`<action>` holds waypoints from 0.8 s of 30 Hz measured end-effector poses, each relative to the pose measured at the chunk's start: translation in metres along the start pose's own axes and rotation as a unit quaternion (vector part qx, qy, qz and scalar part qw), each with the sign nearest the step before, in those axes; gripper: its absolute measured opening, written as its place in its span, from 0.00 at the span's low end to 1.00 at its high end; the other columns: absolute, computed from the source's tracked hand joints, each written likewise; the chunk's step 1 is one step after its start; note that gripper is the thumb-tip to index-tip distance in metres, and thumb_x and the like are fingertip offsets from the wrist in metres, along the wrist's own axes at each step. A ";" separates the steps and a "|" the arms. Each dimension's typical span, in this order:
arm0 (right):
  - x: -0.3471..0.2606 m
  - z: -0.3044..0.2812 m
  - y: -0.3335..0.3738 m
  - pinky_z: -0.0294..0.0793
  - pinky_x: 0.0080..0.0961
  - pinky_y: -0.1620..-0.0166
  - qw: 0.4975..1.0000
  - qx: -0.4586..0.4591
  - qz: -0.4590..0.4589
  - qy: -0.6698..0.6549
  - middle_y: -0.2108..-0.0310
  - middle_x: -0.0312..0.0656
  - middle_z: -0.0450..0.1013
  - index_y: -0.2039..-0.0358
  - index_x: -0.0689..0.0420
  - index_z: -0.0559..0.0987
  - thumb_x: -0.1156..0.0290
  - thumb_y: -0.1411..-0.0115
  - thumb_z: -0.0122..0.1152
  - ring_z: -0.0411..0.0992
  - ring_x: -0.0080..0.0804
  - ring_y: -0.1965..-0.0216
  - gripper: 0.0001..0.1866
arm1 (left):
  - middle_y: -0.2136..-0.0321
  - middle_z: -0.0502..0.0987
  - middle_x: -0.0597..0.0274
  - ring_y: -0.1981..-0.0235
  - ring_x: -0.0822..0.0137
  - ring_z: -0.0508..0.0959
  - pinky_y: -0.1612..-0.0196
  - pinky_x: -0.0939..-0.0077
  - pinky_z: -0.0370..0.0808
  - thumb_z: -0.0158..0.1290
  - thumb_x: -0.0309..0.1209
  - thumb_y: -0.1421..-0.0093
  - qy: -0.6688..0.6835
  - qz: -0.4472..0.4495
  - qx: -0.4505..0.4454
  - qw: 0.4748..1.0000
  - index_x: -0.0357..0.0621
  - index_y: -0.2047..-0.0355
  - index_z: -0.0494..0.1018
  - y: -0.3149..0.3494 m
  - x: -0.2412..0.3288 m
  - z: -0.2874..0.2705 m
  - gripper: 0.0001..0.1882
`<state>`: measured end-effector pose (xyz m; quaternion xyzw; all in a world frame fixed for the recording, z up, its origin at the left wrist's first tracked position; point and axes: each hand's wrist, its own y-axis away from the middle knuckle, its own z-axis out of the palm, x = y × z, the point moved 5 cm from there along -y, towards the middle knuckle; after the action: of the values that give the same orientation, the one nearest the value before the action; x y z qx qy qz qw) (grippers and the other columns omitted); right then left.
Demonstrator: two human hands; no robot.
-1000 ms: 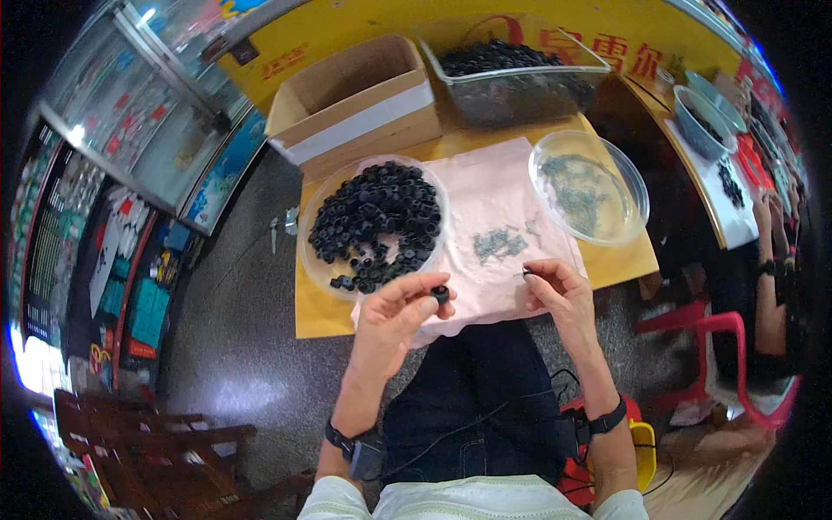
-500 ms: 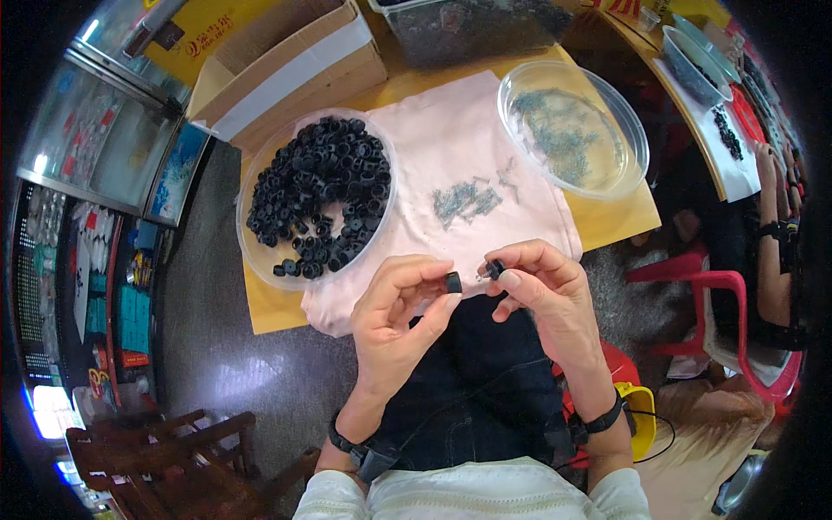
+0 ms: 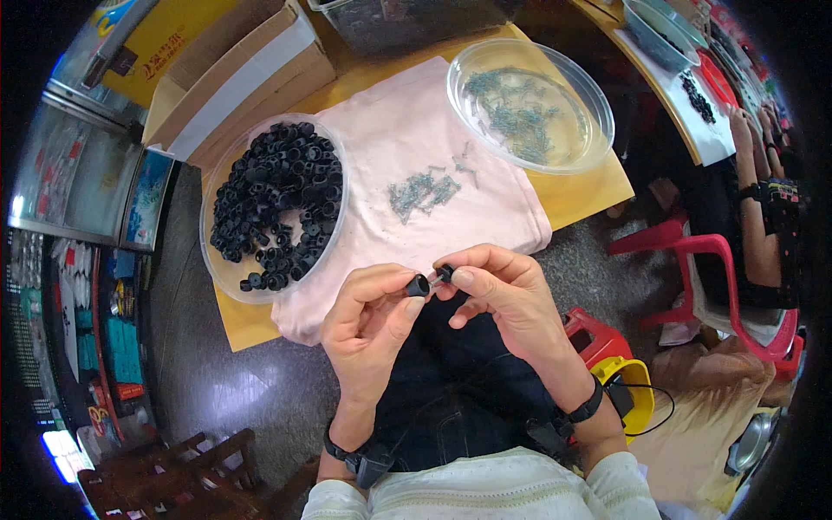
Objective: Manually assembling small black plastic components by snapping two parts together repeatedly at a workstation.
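Note:
Between the thumb and fingers of my left hand (image 3: 367,316) is a small black cap (image 3: 418,285), its open end turned toward the right. My right hand (image 3: 498,290) pinches a small black plastic piece (image 3: 445,273) with a thin clear stem pointing left at the cap. The two parts are very close; whether they touch I cannot tell. Beyond my hands, a pink cloth (image 3: 373,113) carries a loose heap of small clear pieces (image 3: 423,192). A round clear tub (image 3: 340,227) full of black caps (image 3: 282,186) stands to the left.
Another round clear tub (image 3: 607,130) with small clear pieces lies at the far right of the yellow table (image 3: 598,192). Behind stand a cardboard box (image 3: 247,82) and a dark bin (image 3: 407,26). A co-worker's arm (image 3: 752,217) and a red chair (image 3: 728,260) are on the right.
Both hands have shifted left in the view along with the whole scene. The cap in my left hand has turned its opening more into sight, and the two parts are closer together.

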<state>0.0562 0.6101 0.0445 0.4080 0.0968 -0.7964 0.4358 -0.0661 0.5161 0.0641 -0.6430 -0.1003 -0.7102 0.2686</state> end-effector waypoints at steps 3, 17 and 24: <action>-0.001 -0.002 0.000 0.79 0.19 0.71 1.000 0.013 -0.001 -0.008 0.67 0.44 0.75 0.60 0.64 0.76 0.72 0.40 0.55 0.75 0.25 0.64 0.11 | 0.59 0.71 0.55 0.58 0.68 0.75 0.53 0.78 0.73 0.54 0.14 0.47 -0.001 0.002 0.005 1.000 0.31 0.60 0.71 -0.001 -0.004 0.000 0.13; -0.022 0.010 0.005 0.74 0.13 0.70 0.960 0.054 -0.155 0.228 0.67 0.40 0.77 0.59 0.64 0.77 0.75 0.42 0.59 0.74 0.18 0.71 0.11 | 0.63 0.75 0.51 0.65 0.65 0.78 0.59 0.72 0.76 0.54 0.16 0.46 0.206 -0.066 0.013 0.976 0.33 0.61 0.71 -0.010 -0.020 0.004 0.12; -0.029 0.014 0.005 0.74 0.15 0.73 0.916 0.065 -0.212 0.333 0.69 0.43 0.77 0.61 0.64 0.78 0.76 0.46 0.63 0.74 0.21 0.75 0.12 | 0.64 0.75 0.52 0.66 0.65 0.78 0.59 0.71 0.77 0.54 0.16 0.47 0.205 -0.083 0.034 0.975 0.33 0.61 0.71 -0.010 -0.026 0.002 0.12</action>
<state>0.0608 0.6178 0.0756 0.6470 0.2685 -0.6927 0.1718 -0.0691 0.5323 0.0411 -0.4636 -0.1206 -0.8429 0.2451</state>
